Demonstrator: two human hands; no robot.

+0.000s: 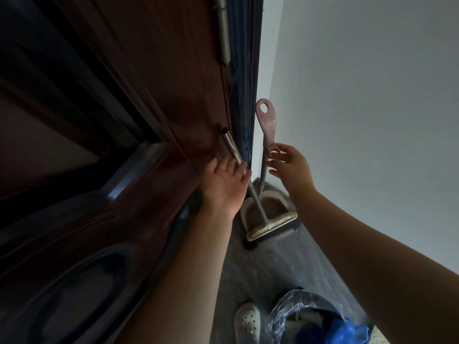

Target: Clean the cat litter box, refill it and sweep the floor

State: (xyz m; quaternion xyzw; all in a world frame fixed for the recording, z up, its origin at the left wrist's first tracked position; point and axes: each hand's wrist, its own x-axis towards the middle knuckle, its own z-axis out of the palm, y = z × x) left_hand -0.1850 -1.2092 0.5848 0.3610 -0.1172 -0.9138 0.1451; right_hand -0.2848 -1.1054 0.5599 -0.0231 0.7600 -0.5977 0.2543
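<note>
A broom with a metal handle (232,147) leans in the corner between the door and the wall, its pale head (272,225) on the floor. Behind it stands a pink dustpan (264,204) with a long handle (267,120) ending in a hanging hole. My left hand (224,184) is spread open, palm up, with its fingertips at the broom handle. My right hand (289,165) is open beside the dustpan handle, fingers just touching or nearly touching it. No litter box is in view.
A dark brown door (111,145) fills the left side, with its hinge (223,31) at the top. A white wall (360,108) is on the right. At the bottom stand a bin lined with a plastic bag (310,316) and my white perforated shoe (248,321) on grey floor.
</note>
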